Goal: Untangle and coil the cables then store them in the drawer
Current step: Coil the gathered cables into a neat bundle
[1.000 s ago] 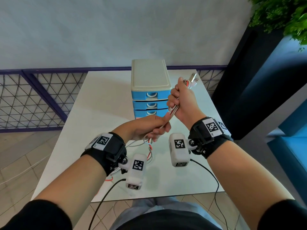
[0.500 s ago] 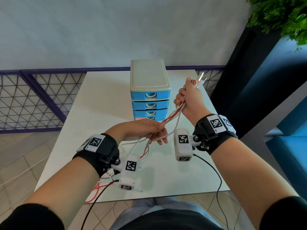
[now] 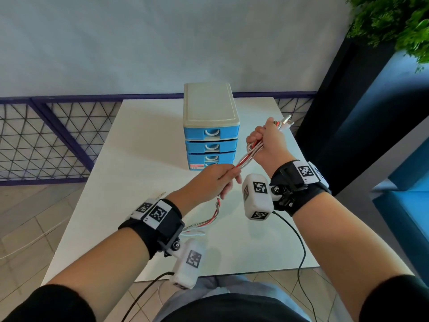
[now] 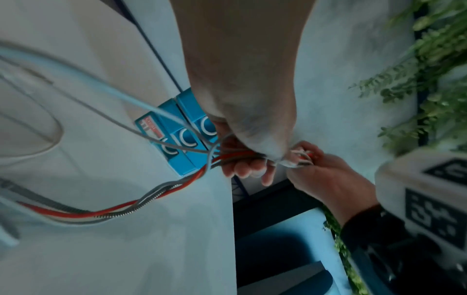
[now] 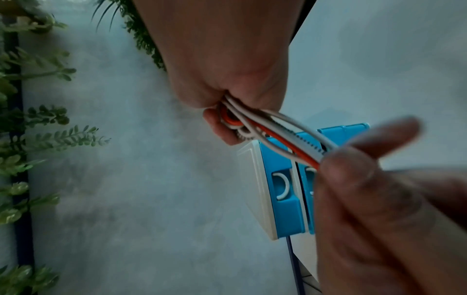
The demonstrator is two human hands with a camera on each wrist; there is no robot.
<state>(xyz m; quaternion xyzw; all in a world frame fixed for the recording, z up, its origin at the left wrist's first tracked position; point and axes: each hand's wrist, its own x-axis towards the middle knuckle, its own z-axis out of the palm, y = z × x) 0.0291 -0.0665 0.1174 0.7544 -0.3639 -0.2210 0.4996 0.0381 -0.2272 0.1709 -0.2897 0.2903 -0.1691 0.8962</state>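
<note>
Presently my right hand (image 3: 267, 145) grips the gathered loops of the cables (image 3: 249, 156), its fingers clamped around the red, white and spring-wrapped strands, plug ends sticking out above the fist. My left hand (image 3: 212, 182) holds the same bundle lower down, fingers curled on it, just in front of the drawer unit (image 3: 210, 126). Below that hand the loose tail (image 3: 209, 220) trails onto the table (image 3: 139, 159). To coil well, I judge each new turn should match the loops already held, fed with light tension so the strands lie side by side and do not twist. All three drawers look closed, so one must be opened before storing. Open table lies to the left; the right edge sits close under my right wrist, and the near edge lies under my forearms.
</note>
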